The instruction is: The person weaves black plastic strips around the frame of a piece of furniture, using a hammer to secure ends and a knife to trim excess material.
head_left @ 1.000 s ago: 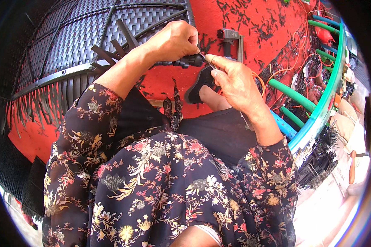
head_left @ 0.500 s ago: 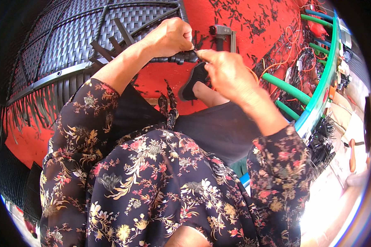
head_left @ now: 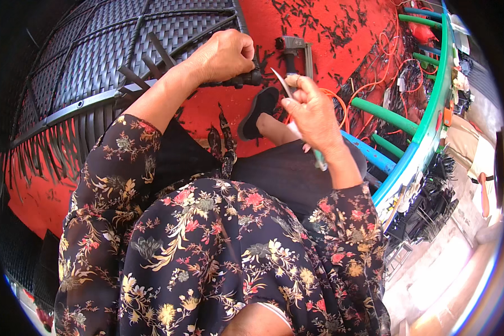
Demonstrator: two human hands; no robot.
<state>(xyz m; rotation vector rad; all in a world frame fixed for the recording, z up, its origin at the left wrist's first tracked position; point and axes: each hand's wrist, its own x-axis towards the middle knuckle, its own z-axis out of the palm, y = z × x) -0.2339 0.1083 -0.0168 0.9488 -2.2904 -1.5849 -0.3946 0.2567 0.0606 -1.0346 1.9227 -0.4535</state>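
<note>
My left hand (head_left: 225, 56) is closed, fingers curled down beside the dark wrapped end of a bar (head_left: 248, 78) on a black woven panel (head_left: 109, 47). Whatever its fingertips hold is hidden. A little to the right, my right hand (head_left: 315, 115) grips a knife (head_left: 281, 82), its narrow pointed blade slanting up and left toward the bar end. Part of a pale green handle shows below that palm. Several loose flat black strips stick up from the panel near my left forearm, and a fringe of strips hangs along its metal edge.
A nail gun (head_left: 291, 54) lies on the red floor covering (head_left: 252, 148), with black scraps scattered beyond it. Green and blue tubes form a curved frame (head_left: 425, 120) at right, near an orange hose (head_left: 341, 106). My black shoe (head_left: 259, 112) is below the hands. Another person's arm (head_left: 484, 196) shows far right.
My right hand has drawn back from the bar end, down and slightly right, and the knife's blade now shows. The left hand stays by the bar end. The view has shifted slightly.
</note>
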